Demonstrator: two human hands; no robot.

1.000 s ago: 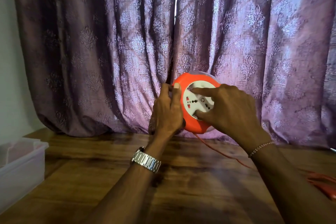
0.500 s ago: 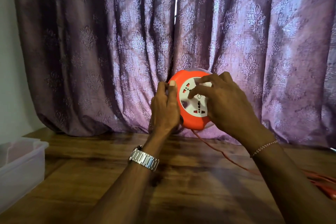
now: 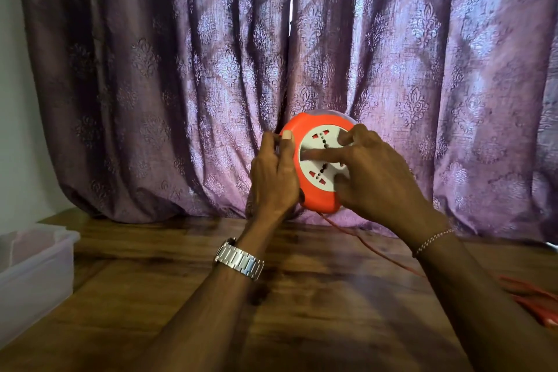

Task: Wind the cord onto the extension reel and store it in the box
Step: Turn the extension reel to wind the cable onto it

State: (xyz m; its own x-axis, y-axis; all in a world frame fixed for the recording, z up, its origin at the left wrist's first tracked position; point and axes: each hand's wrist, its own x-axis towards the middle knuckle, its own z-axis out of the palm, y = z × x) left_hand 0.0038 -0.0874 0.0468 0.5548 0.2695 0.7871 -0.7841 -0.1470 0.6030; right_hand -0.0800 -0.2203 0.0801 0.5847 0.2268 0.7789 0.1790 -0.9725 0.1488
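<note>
Both hands hold the orange reel point(image 3: 314, 190) up above the counter point(image 3: 302, 296): the left hand point(image 3: 273, 178) clasps its rim, the right hand point(image 3: 377, 178) has its fingers point(image 3: 320, 155) pressed on the white socket face. Winding is in hand; loose cord point(image 3: 377, 254) trails right, so the face needs more turning before the box point(image 3: 33, 275).

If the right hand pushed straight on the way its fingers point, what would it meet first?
The right hand points left across the white socket face of the round orange extension reel; next would probably come the left hand, though depth is unclear.

Left hand point(image 3: 273, 178) grips the orange reel point(image 3: 314, 160) (held above the table point(image 3: 302, 311)), right hand point(image 3: 377, 178) fingers on its white face.
</note>
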